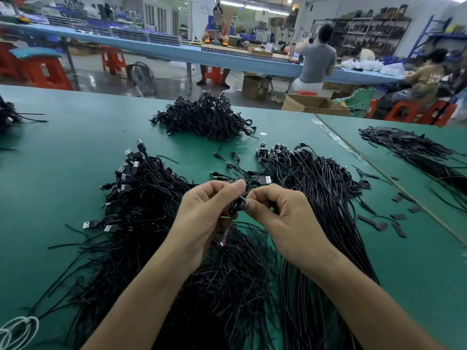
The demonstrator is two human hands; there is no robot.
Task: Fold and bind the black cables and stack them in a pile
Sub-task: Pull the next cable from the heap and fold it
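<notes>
A small folded black cable bundle (238, 204) is pinched between the curled left hand (202, 218) and right hand (283, 221), held together above loose black cables (227, 274)

left hand (202, 213) + right hand (280, 218) — pinch folded cable (238, 202) (black) | above green table (63, 173)

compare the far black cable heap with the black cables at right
The far heap of black cables is a compact mound of folded bundles; the right-hand spread of black cables lies long, unfolded, parallel. The heap sits farther off than the spread. Both rest on the green table.
</notes>
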